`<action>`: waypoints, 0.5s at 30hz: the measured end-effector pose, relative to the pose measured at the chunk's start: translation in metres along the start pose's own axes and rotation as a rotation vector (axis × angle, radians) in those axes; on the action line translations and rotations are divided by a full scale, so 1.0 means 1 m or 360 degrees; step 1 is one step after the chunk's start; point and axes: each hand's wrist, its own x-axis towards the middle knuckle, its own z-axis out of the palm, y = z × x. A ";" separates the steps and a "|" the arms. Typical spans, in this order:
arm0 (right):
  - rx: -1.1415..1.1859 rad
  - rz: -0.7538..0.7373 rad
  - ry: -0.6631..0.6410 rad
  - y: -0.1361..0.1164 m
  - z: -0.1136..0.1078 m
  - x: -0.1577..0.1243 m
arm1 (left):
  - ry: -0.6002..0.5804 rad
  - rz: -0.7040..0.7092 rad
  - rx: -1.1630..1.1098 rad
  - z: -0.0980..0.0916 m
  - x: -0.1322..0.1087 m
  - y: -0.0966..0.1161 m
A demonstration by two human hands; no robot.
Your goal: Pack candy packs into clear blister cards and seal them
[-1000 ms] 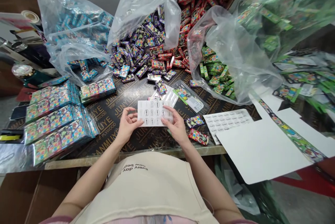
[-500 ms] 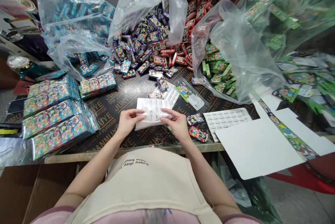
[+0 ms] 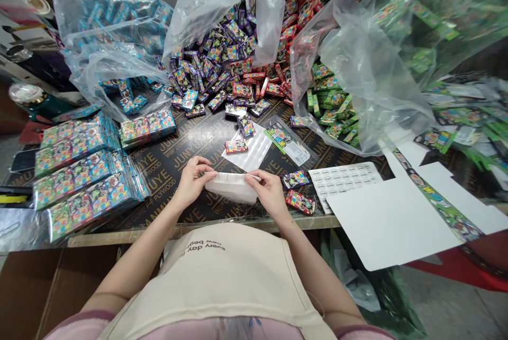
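Note:
A white sticker sheet [image 3: 232, 187] is held above the near edge of the dark plywood table [image 3: 174, 170], bent over so its top edge curls toward me. My left hand [image 3: 193, 180] pinches its left end and my right hand [image 3: 268, 189] pinches its right end. Just beyond the sheet lie a clear flat bag [image 3: 250, 150] with a small red packet [image 3: 235, 146] on it, and a printed header card in a sleeve [image 3: 288, 144]. Two loose packets [image 3: 298, 191] lie by my right hand.
Open plastic bags spill small packets at the back: blue [image 3: 119, 54], purple [image 3: 222, 59], red [image 3: 301, 6], green [image 3: 333, 101]. Finished packs are stacked at the left [image 3: 83, 170]. A second sticker sheet [image 3: 341, 181] and white card sheets [image 3: 389, 218] lie at the right.
The sticker sheet was flat and facing me; both hands have folded it over, so the printed circles are now mostly hidden. The red packet behind it has come into view.

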 end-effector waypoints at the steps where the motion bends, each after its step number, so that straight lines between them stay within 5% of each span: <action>1: 0.0060 0.0065 -0.0025 0.001 0.001 0.000 | -0.0051 -0.0061 -0.0072 0.000 0.000 -0.001; 9: 0.0361 0.0126 0.0100 0.011 0.004 -0.001 | -0.0189 -0.0445 -0.0488 0.001 -0.004 -0.006; 15: 0.0082 0.0039 0.0061 0.025 -0.002 -0.002 | -0.0212 -0.0526 -0.0541 0.004 -0.004 -0.016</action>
